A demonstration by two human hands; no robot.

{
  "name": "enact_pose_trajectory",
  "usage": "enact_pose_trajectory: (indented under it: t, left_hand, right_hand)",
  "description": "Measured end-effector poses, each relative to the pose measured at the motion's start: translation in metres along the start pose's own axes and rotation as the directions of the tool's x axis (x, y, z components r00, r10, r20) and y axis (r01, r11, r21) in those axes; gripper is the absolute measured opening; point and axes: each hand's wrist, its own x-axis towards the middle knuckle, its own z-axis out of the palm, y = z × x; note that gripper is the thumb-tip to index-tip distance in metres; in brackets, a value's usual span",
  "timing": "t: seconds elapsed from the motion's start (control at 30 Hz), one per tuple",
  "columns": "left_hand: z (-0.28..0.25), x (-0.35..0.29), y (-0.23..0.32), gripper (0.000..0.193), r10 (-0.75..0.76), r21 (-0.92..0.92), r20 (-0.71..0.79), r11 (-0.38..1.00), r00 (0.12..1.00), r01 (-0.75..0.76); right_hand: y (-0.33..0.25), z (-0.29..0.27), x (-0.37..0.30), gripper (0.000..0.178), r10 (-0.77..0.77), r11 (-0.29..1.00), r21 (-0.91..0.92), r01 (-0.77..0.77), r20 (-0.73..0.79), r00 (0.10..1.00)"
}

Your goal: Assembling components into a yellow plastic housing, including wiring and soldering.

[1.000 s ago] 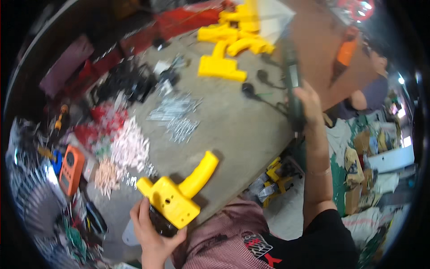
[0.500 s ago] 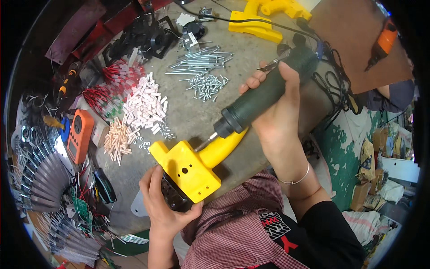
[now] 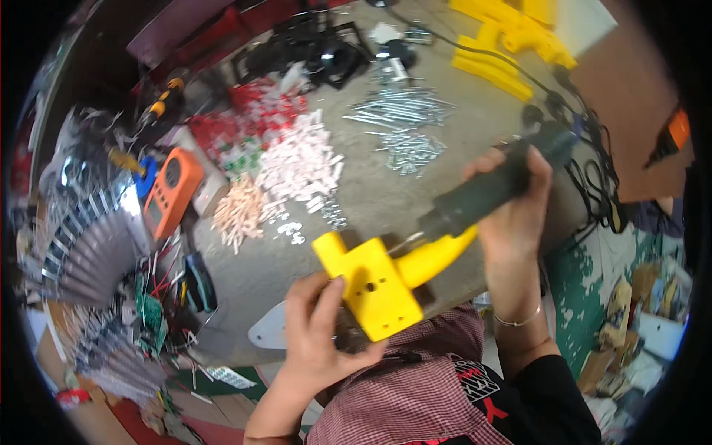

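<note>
With our left hand [image 3: 315, 330] we grasp the yellow casing [image 3: 382, 289], the fingers at its left side and the thumb at its lower edge; it is near the front edge of the table [image 3: 475, 115], its handle pointing to the upper right. Our right hand [image 3: 513, 222] is closed around the dark driver [image 3: 475, 196], which is tilted, its tip toward the casing. The tip is blurred, so we cannot tell if it touches. Beyond our hands lie the screws [image 3: 404, 111], and to their left the white sleeves [image 3: 300, 163]. Further left we see the orange meter [image 3: 173, 193].
</note>
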Motion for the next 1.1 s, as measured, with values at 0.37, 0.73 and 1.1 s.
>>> enact_pose_trajectory:
  t: [0.37, 0.73, 1.1]
  left_hand:
    - [-0.028, 0.042, -0.053, 0.066, -0.059, 0.272, -0.017, 0.96, 0.998, 0.062]
    - [-0.043, 0.011, -0.043, 0.054, -0.169, 0.256, -0.157, 0.945, 0.973, 0.206]
    - [-0.041, 0.036, -0.056, 0.009, -0.007, 0.747, 0.074, 0.663, 0.997, -0.051]
  right_hand:
    - [-0.004, -0.008, -0.001, 0.045, -0.032, 0.999, 0.025, 0.03, 0.115, 0.993]
    - [-0.007, -0.009, -0.001, 0.046, -0.028, 0.999, 0.035, 0.025, 0.096, 0.995]
    - [-0.008, -0.008, -0.004, 0.046, -0.057, 0.995, -0.071, 0.064, 0.108, 0.993]
